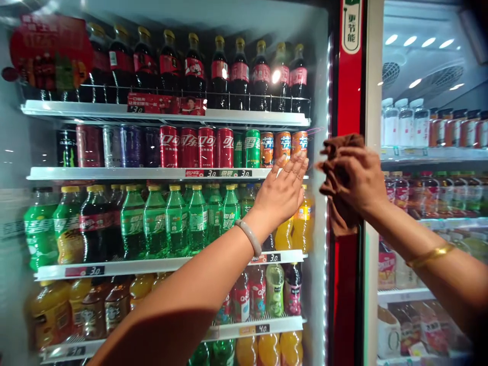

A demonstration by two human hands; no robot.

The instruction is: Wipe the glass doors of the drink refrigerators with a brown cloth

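My left hand (285, 184) lies flat with fingers stretched out, against the glass door (320, 66) of the drinks fridge, in front of the orange cans. A grey bangle circles that wrist. To its right, my right hand (364, 175) is wrapped round a bunched brown cloth (341, 213), which hangs down over the red door frame (348, 101) at the glass's right edge. A gold bracelet is on the right forearm. Whether the cloth presses on the glass or the frame, I cannot tell.
Behind the glass, shelves hold cola bottles (193, 68), red cans (169, 147), green bottles (133, 223) and juice bottles (51, 310). A round red sticker (49, 51) is at upper left. A second fridge with white-capped bottles (402, 122) stands at the right.
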